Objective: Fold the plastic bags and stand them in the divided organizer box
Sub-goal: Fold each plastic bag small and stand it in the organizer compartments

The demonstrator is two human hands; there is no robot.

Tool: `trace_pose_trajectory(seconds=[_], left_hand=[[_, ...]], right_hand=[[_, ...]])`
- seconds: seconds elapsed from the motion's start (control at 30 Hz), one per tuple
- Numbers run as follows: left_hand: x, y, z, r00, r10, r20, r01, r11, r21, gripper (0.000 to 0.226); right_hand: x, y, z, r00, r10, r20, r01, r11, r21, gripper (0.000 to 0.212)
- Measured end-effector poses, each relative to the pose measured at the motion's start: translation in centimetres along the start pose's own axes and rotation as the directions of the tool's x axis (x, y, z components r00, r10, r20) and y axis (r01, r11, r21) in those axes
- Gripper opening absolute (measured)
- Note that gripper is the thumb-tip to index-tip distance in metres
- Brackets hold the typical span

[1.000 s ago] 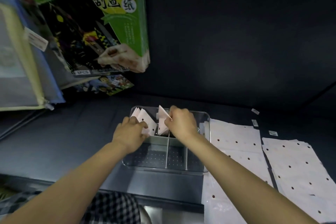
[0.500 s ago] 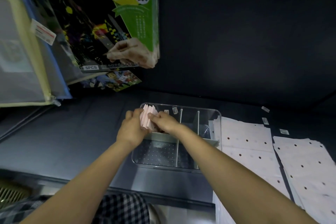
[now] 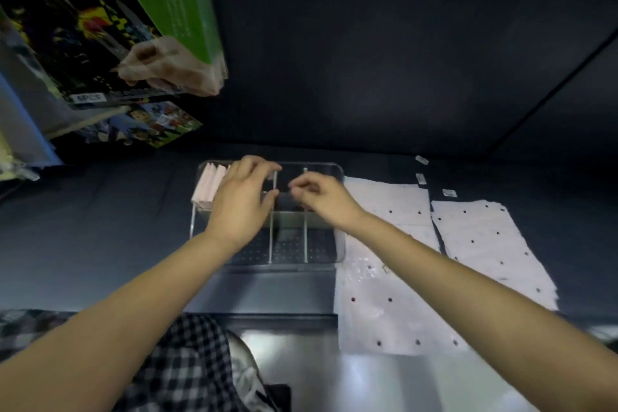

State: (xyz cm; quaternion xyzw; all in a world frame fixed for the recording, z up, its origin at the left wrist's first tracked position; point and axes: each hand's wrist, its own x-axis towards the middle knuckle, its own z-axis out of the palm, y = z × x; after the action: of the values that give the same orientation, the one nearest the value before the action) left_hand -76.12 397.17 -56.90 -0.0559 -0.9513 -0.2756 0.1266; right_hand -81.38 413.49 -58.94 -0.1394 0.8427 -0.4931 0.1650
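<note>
Folded bags (image 3: pixel 209 185) stood packed in the organizer box's (image 3: pixel 337 174) far-left compartment, saving space, while the left hand (image 3: pixel 241 202) and right hand (image 3: pixel 322 199) hovered loosely curled, seemingly empty.

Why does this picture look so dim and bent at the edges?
Head view: dim light on a dark table; the wide lens bows the edges; both hands, left and right, look slightly motion-blurred; glare whitens the metal ledge below.

Your left hand (image 3: pixel 239 207) hides part of the folded bags (image 3: pixel 210 185) and the organizer box (image 3: pixel 337 244) at frame centre. Your right hand (image 3: pixel 321 199) blurs, its grip unreadable. The green packet (image 3: pixel 174 0) is cut off upper left.
</note>
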Motion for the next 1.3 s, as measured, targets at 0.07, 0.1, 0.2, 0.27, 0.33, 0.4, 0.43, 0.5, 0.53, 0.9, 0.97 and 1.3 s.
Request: trace_pose_trajectory(seconds=[0.07,0.1,0.2,0.27,0.33,0.4,0.43,0.5,0.53,0.9,0.97,1.3], left_hand=[[-0.9,2.7,1.4,0.991,0.115,0.068,-0.112,0.992,-0.057,0.036],[-1.6,3.9,2.4,0.978,0.167,0.122,-0.158,0.984,-0.083,0.035],[-4.3,6.7,6.1,0.903,0.25,0.348,-0.205,0.965,-0.162,0.033],[-6.3,8.0,8.9,0.817,0.26,0.515,-0.191,0.964,-0.184,0.035],[-8.2,8.8,11.6,0.726,0.244,0.643,-0.206,0.969,-0.136,0.044],[-9.7,9.1,13.9,0.64,0.218,0.737,-0.264,0.963,-0.055,0.064],[-10.4,9.0,14.7,0.605,0.198,0.771,-0.284,0.959,-0.023,0.075],[-11.4,8.7,15.8,0.576,0.165,0.801,-0.316,0.948,0.032,0.091],[-11.8,8.5,16.2,0.577,0.16,0.801,-0.335,0.941,0.054,0.096],[-11.5,8.0,15.9,0.605,0.136,0.784,-0.126,0.989,-0.074,0.084],[-10.9,8.7,15.2,0.567,0.08,0.82,-0.031,0.997,-0.076,0.078],[-6.1,12.7,11.8,0.987,-0.071,0.144,0.124,0.908,-0.4,0.035]], right_hand=[[-3.9,2.8,-3.5,0.999,0.013,-0.048,-0.016,0.998,-0.056,0.013],[-6.0,4.6,-5.1,0.997,0.052,-0.062,-0.059,0.992,-0.11,0.015],[-12.4,10.3,-8.5,0.978,0.208,-0.009,-0.2,0.924,-0.325,0.033],[-16.3,13.7,-9.5,0.96,0.273,0.066,-0.209,0.851,-0.481,0.05],[-19.6,16.3,-9.9,0.949,0.298,0.102,-0.199,0.82,-0.537,0.063],[-22.2,18.4,-10.2,0.956,0.274,0.104,-0.169,0.804,-0.57,0.072],[-23.0,19.1,-10.4,0.962,0.249,0.112,-0.136,0.794,-0.592,0.075],[-24.0,20.1,-10.8,0.971,0.188,0.148,-0.049,0.762,-0.646,0.078],[-24.2,20.4,-11.0,0.974,0.163,0.161,-0.015,0.747,-0.665,0.077],[-22.6,19.9,-13.4,0.97,0.215,0.115,-0.14,0.878,-0.458,0.02],[-21.6,18.5,-14.9,0.938,0.271,0.214,-0.183,0.916,-0.358,0.012],[-13.2,14.4,-19.6,0.959,0.28,-0.03,-0.282,0.954,-0.099,0.007]])
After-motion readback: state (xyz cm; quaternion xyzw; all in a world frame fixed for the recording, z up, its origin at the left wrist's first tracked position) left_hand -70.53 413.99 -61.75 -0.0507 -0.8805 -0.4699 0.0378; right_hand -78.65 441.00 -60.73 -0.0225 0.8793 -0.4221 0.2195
